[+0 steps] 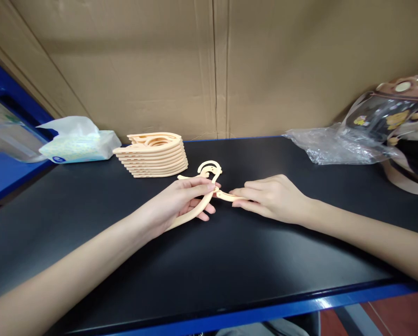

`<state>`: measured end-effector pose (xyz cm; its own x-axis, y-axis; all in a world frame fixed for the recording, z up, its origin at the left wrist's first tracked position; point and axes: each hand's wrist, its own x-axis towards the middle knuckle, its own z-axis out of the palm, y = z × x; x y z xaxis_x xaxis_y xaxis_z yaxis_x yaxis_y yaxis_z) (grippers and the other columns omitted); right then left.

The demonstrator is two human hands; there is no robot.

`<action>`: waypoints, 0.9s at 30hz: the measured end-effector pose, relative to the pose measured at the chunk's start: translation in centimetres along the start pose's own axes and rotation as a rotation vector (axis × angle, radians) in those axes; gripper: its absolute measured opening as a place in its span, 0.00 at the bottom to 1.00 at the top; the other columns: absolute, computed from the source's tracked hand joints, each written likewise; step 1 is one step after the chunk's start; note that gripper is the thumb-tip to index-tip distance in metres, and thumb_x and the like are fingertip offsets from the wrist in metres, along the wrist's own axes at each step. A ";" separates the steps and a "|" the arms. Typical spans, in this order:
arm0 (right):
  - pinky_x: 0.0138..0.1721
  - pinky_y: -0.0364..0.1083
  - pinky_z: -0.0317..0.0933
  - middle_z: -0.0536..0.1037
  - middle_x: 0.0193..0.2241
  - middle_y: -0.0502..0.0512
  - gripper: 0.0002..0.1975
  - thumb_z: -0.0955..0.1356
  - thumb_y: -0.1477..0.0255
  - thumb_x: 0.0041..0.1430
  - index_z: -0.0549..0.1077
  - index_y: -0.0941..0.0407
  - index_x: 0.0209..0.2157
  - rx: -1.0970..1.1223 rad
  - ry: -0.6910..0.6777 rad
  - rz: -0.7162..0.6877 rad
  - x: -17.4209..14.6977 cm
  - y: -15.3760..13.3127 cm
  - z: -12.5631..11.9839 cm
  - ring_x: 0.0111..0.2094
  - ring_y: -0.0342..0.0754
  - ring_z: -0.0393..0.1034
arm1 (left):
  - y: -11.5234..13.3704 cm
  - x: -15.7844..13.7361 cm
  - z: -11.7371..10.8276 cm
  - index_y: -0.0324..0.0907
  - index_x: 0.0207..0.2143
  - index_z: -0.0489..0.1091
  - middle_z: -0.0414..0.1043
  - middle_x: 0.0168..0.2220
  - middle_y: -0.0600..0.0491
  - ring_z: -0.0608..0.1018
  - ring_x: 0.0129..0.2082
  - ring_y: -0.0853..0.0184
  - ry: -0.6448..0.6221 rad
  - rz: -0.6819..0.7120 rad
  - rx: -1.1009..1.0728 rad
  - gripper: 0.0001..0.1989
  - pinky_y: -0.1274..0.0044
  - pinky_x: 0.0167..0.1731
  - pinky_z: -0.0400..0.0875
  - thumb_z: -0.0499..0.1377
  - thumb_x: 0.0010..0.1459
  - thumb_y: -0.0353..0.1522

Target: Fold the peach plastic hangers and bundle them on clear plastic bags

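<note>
A cream plastic folding hanger (191,214) is held between my two hands above the black tabletop. My left hand (184,198) grips its long curved arm near the hook, thumb on top and fingers beneath. The hook (211,165) points away from me. My right hand (275,198) pinches the end of the shorter arm (230,197), which angles out to the right from the joint. Part of the hanger is hidden behind my left hand. Just beyond, a stack of similar cream folding hangers (153,156) stands on the table.
A tissue pack (81,144) sits at the back left beside a blue frame (20,88). At the back right lie a clear plastic bag (345,144) and a transparent bottle (380,114) with a strap. Cardboard (142,70) walls the back; the table has a blue front edge (265,317).
</note>
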<state>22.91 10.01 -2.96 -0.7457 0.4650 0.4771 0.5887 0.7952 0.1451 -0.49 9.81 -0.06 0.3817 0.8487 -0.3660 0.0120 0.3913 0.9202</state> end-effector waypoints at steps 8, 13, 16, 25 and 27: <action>0.25 0.43 0.52 0.76 0.24 0.47 0.17 0.60 0.64 0.69 0.77 0.57 0.36 -0.023 0.032 -0.021 0.0 -0.2 0.1 0.25 0.40 0.71 | 0.2 0.0 0.1 0.37 0.37 0.76 0.76 0.28 0.52 0.79 0.23 0.71 0.002 -0.047 -0.013 0.05 0.80 0.24 0.80 0.62 0.58 0.27; 0.26 0.42 0.53 0.75 0.23 0.48 0.20 0.58 0.63 0.69 0.74 0.57 0.31 -0.058 0.023 -0.023 0.0 -0.1 0.0 0.24 0.40 0.69 | 0.3 -0.1 0.1 0.37 0.40 0.76 0.76 0.28 0.51 0.80 0.27 0.71 -0.025 -0.067 -0.002 0.06 0.79 0.30 0.81 0.62 0.59 0.26; 0.26 0.43 0.53 0.75 0.23 0.47 0.19 0.59 0.63 0.69 0.74 0.57 0.31 -0.062 0.029 -0.040 0.0 -0.1 0.0 0.24 0.40 0.69 | 0.3 -0.1 0.0 0.36 0.41 0.75 0.77 0.28 0.50 0.80 0.28 0.70 -0.051 -0.070 0.034 0.08 0.80 0.32 0.80 0.62 0.59 0.27; 0.23 0.43 0.50 0.74 0.21 0.45 0.17 0.61 0.64 0.68 0.78 0.56 0.33 -0.044 0.089 -0.097 -0.1 -0.2 -0.1 0.21 0.38 0.66 | -0.2 0.0 -0.1 0.36 0.38 0.74 0.77 0.27 0.52 0.80 0.28 0.71 -0.072 0.008 0.114 0.05 0.81 0.30 0.79 0.62 0.57 0.27; 0.22 0.43 0.48 0.73 0.20 0.45 0.17 0.61 0.63 0.68 0.78 0.54 0.34 0.000 0.072 -0.090 -0.1 -0.1 -0.1 0.20 0.38 0.65 | -0.4 0.1 -0.2 0.36 0.38 0.74 0.77 0.28 0.52 0.80 0.28 0.70 -0.092 0.029 0.132 0.06 0.80 0.31 0.79 0.63 0.56 0.28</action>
<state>22.98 9.78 -2.93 -0.7710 0.3628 0.5234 0.5206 0.8324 0.1898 -0.67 9.84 -0.48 0.4670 0.8204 -0.3300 0.1183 0.3119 0.9427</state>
